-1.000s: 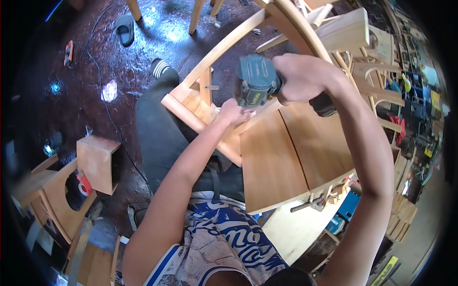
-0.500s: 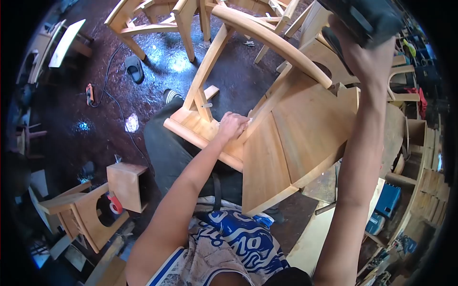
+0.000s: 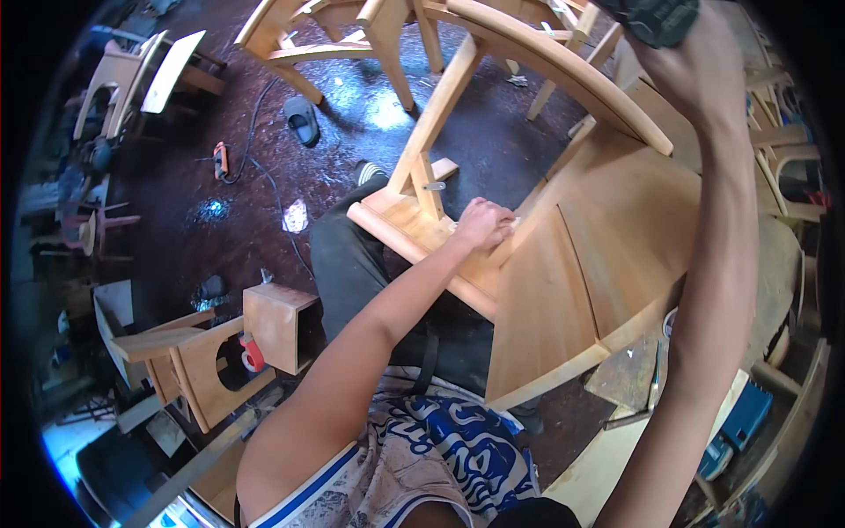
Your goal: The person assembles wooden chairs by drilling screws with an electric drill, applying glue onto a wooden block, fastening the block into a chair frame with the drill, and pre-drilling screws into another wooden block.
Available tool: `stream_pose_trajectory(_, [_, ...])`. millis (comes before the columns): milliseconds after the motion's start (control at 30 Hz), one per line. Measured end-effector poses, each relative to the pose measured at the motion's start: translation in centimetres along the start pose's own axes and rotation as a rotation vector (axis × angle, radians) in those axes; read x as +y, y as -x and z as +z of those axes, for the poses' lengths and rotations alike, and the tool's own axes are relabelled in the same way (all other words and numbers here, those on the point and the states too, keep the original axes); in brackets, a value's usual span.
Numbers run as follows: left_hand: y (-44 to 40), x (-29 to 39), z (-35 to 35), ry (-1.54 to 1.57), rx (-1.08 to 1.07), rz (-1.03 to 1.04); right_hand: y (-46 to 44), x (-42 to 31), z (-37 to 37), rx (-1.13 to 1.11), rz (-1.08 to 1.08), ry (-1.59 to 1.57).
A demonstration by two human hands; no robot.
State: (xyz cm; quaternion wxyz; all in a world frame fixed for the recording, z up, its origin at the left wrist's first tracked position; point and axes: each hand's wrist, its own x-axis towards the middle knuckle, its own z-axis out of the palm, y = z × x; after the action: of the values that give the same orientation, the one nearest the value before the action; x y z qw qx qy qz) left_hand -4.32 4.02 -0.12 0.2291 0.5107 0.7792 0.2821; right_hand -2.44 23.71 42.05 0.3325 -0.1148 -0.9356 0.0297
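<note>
A curved wooden chair frame (image 3: pixel 572 75) with a broad plank panel (image 3: pixel 607 229) lies tilted across my lap. My left hand (image 3: pixel 484 225) is closed at the frame's inner edge beside the panel. A small whitish bit shows at its fingertips, but what they pinch is hidden. High at the upper right, my right hand (image 3: pixel 691 70) is wrapped round a black power tool (image 3: pixel 664 19). The top of the view cuts the tool off, and its working end is out of sight. A small pale peg (image 3: pixel 434 187) sticks out of the frame's left post.
More wooden chair frames (image 3: pixel 387 44) stand beyond. At the left are a dark slipper (image 3: pixel 301 121), an orange power socket (image 3: pixel 220 161) with its cord, and a wooden box (image 3: pixel 273 326) beside a red tape roll (image 3: pixel 252 354). A blue case (image 3: pixel 748 414) sits at the right.
The view has shifted, so most things appear further right. The black tool sits higher, with less of it in view. My left hand stays at the same place on the frame.
</note>
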Motion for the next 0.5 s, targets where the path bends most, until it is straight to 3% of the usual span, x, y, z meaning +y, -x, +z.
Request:
stream_pose_trajectory(33, [-0.4,-0.3,0.4,-0.014,0.013,-0.016,0.1,-1.7,-1.2,0.03,-0.074,0.045])
stream_pose_trajectory(67, [-0.2,-0.7,1.3,-0.044,0.003,-0.014,0.2,-2.5,-1.8,0.066,0.049,-0.166])
stream_pose_trajectory(167, [0.1,-0.4,0.3,-0.072,-0.03,-0.014,0.6,-1.8,-1.1,0.228,-0.015,-0.269])
stream_pose_trajectory(267, [0.1,-0.4,0.0,0.067,-0.074,-0.045,1.2,-1.2,-2.0,0.099,-0.168,-0.245])
stream_pose_trajectory(367, [0.9,-0.2,0.5,0.068,0.025,0.003,1.1,-0.8,0.0,0.143,0.022,-0.039])
stream_pose_trajectory(500, [1.3,1.1,-0.4,0.044,-0.021,-0.092,1.4,-1.1,0.3,0.135,-0.058,-0.05])
